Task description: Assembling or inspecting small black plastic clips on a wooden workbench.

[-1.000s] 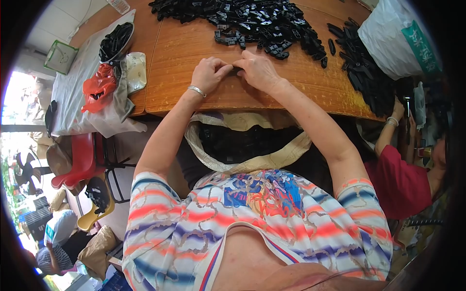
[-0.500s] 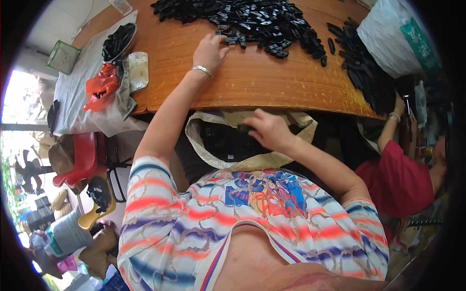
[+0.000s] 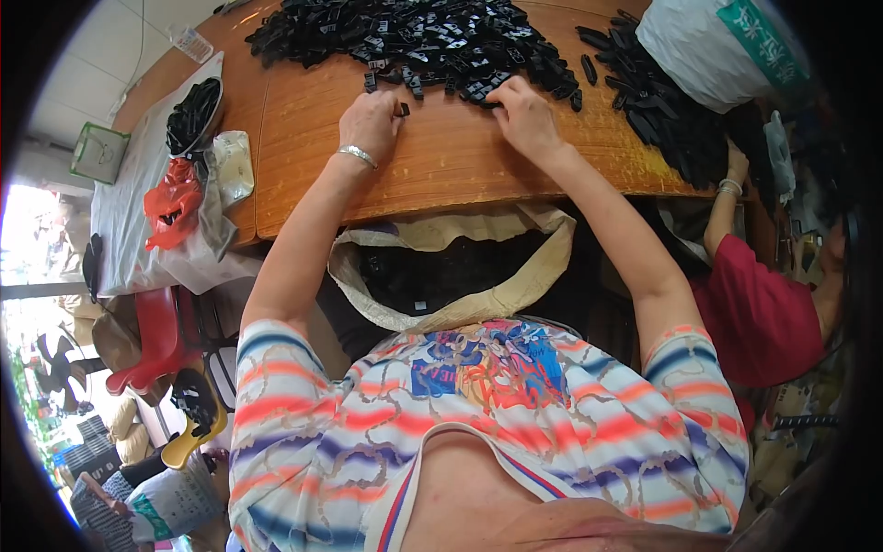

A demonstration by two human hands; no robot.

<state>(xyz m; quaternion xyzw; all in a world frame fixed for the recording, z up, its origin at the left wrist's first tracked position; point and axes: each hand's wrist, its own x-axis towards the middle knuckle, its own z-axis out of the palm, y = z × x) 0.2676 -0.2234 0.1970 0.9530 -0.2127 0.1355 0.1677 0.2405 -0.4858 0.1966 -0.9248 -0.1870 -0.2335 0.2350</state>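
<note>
A large heap of small black plastic pieces (image 3: 405,32) covers the far part of the wooden table. Between the thumb and fingers of my left hand (image 3: 371,124), closed just in front of the heap, is one small black plastic piece (image 3: 404,109). My right hand (image 3: 526,121) reaches the heap's near edge, fingers curled at the pieces there; what lies in its fingertips is hidden. Below the table edge, at my lap, an open pale sack (image 3: 405,317) holds more dark pieces, partly in shadow.
Longer black parts (image 3: 658,129) lie at the right by a white bag (image 3: 704,55). A person in a red sleeve (image 3: 750,313) reaches in there. At left are a bowl of black parts (image 3: 193,115), a red plastic bag (image 3: 173,207) and a red chair (image 3: 158,336).
My right hand has gone from over the sack up to the heap's edge. The left hand has drawn slightly back from the heap and now holds a black piece.
</note>
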